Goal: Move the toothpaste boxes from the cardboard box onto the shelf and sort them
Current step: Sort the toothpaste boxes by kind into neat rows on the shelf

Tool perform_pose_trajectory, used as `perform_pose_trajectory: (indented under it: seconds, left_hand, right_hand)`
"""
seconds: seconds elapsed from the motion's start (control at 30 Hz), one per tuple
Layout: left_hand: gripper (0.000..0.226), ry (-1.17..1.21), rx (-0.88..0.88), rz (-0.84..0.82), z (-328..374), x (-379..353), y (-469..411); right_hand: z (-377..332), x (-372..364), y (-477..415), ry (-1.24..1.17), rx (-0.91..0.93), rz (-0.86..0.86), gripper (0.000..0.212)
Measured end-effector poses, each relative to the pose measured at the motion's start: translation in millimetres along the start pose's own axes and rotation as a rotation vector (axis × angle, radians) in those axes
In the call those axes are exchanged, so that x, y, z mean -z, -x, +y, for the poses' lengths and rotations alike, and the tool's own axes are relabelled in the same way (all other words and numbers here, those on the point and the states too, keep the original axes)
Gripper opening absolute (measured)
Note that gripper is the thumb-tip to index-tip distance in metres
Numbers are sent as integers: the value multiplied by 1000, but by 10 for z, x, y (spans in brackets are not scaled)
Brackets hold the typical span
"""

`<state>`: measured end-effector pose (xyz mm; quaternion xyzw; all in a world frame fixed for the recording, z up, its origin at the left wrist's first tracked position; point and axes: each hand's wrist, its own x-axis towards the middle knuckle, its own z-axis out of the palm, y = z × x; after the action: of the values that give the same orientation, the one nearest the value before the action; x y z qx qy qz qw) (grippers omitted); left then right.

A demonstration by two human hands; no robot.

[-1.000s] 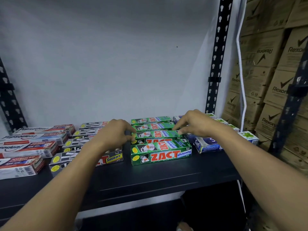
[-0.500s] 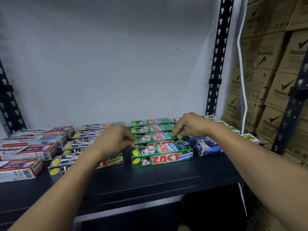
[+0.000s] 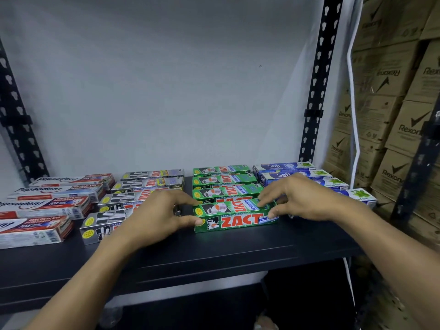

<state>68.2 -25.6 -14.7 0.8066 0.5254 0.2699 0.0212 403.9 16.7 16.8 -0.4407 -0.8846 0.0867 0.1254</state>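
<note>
STOCKROOM: A person's left hand and right hand pinch the two ends of the nearest green ZACT box, thumbs on its front face and curled fingers on its top, at the near end of the green column mid-way along the black shelf. To finish the step well, the box likely needs even pressure from both ends, its far edge set flush against the next green box, clear of the silver Smokers boxes at left and the blue Safi boxes at right.
</note>
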Motion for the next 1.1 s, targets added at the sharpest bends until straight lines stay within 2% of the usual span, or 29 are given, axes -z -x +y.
perform_pose_trajectory:
  seconds: [0.1, 0.37, 0.47, 0.57, 0.63, 0.8, 1.1]
  left_hand:
    - [54, 1, -2, 40, 34, -27, 37]
    - [54, -9, 1, 24, 38, -6, 87]
    - [49, -24, 14, 114, -80, 64, 243]
    - [34, -89, 54, 260, -317, 154, 494]
    - [32, -162, 103, 300, -468, 227, 664]
    - [38, -247, 198, 244, -659, 381, 921]
    - [37, -110, 132, 240, -779, 451, 1012]
  right_hand:
    - [17, -46, -6, -1, -7, 55, 33]
    - [-84, -40, 23, 45, -20, 51, 32]
    - [-256, -71, -45, 101, -2, 106, 36]
    - [-527, -159, -207, 59, 84, 161, 35]
    - [-724, -232, -357, 30, 137, 156, 34]
    - [-1195, -427, -742, 16, 243, 142, 30]
    - [-1582, -579, -1009, 23, 255, 11, 27]
